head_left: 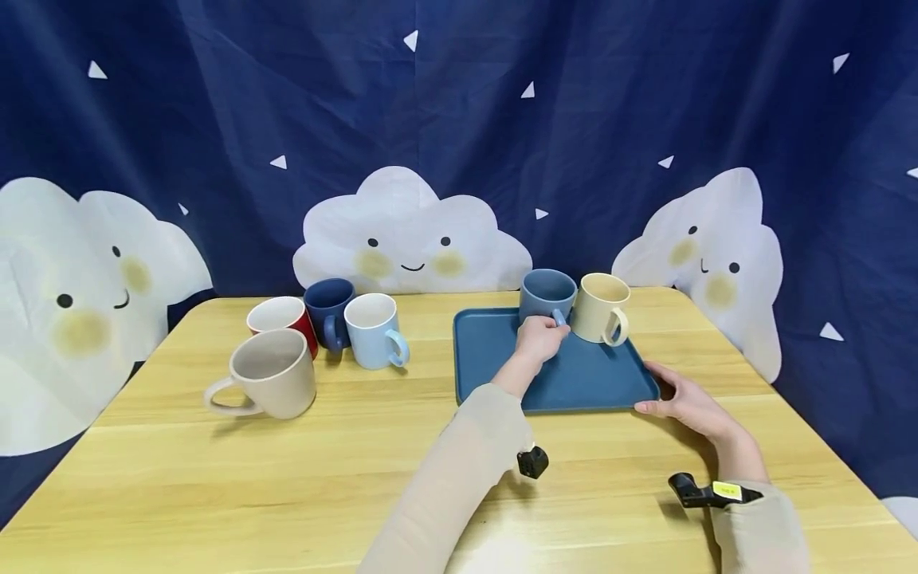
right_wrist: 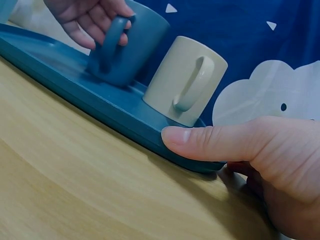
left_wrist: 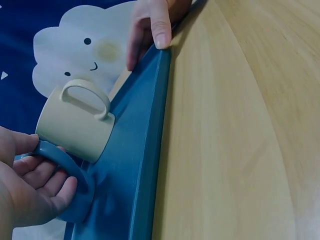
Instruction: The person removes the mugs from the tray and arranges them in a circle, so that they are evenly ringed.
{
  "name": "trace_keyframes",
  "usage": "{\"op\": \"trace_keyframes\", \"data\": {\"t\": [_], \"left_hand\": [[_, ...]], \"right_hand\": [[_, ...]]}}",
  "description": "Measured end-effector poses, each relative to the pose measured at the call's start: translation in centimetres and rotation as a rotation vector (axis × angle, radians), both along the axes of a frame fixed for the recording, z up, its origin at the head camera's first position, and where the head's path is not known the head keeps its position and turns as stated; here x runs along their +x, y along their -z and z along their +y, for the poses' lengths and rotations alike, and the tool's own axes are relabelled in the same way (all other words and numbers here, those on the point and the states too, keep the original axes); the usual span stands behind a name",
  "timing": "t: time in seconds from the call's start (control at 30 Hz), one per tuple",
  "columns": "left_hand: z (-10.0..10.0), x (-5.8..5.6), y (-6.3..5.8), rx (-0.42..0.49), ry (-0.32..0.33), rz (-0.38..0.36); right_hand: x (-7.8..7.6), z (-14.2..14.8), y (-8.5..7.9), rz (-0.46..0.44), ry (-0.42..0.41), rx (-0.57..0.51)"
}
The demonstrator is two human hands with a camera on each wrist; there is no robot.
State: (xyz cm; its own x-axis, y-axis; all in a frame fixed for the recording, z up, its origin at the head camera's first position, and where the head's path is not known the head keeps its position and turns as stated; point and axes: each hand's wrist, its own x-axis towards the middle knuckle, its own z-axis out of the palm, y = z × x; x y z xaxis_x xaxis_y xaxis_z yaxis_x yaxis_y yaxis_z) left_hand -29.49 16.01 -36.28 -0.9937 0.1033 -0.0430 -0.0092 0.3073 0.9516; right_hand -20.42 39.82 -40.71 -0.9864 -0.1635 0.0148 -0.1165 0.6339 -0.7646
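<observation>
A blue-grey mug (head_left: 548, 292) stands upright at the back of the dark blue tray (head_left: 479, 383). My left hand (head_left: 539, 338) holds this mug by its handle; in the left wrist view the fingers pass through the handle loop. Just right of it on the tray is a cream mug (head_left: 601, 307), its handle (right_wrist: 195, 86) facing the front right. My right hand (head_left: 681, 402) grips the tray's front right corner, with the thumb (right_wrist: 182, 140) against the front rim and the other fingers along the right side, partly hidden.
On the table's left side several mugs stand together: a red mug with white inside (head_left: 278, 314), a navy mug (head_left: 330, 307), a light blue mug (head_left: 373, 331) and a large beige mug (head_left: 276, 375). A dark blue cloud-print curtain (head_left: 459, 96) hangs behind the wooden table (head_left: 287, 494).
</observation>
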Motion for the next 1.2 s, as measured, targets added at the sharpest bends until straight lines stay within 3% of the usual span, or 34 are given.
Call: {"op": "trace_keyframes", "data": {"t": [0.37, 0.6, 0.8, 1.07, 1.2], "left_hand": [[-0.9, 0.3, 0.5, 0.19, -0.063, -0.031], [-1.8, 0.6, 0.0, 0.204, -0.028, -0.062], [-3.0, 1.1, -1.3, 0.256, 0.053, -0.097], [-5.7, 2.9, -4.1, 0.241, 0.11, -0.055], [-7.5, 4.0, -4.9, 0.221, 0.152, -0.016]], "right_hand": [[0.0, -0.1, 0.2, 0.014, -0.004, 0.013], [0.0, -0.1, 0.2, 0.014, -0.01, 0.005], [-0.2, -0.1, 0.0, 0.011, -0.01, 0.009], [-0.1, -0.1, 0.0, 0.014, -0.014, 0.013], [0.1, -0.1, 0.0, 0.011, -0.019, 0.009]]}}
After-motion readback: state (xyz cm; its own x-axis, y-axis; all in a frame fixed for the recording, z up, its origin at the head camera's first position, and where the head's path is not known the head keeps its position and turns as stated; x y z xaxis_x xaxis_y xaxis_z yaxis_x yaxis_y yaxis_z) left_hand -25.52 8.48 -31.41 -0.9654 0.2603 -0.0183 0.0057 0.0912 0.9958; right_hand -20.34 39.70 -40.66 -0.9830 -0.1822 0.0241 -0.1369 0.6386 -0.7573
